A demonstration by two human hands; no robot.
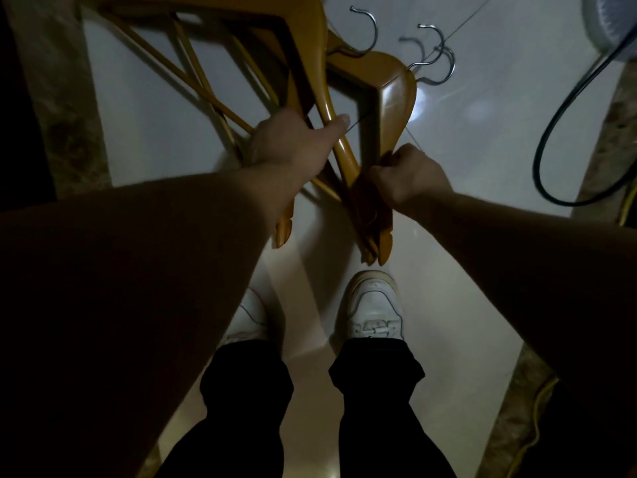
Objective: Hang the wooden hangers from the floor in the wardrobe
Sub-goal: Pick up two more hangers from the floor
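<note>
Glossy tan wd hangers (396,94), 2 bunches

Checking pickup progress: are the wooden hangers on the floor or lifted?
Lifted: left hand grips one bundle of tan wooden hangers, right hand grips another, above the white shoes.

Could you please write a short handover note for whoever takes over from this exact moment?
Left hand: grips the first bunch of hangers by their arms.
Right hand: grips the second bunch of hangers near their ends.
The metal hooks point away from the person, over the pale floor.
Done: the hangers are gathered in both hands; none lies loose in view.
Left: carry them to the wardrobe, which is not in view, and hang each one.
Mind the black cable on the right.
</note>
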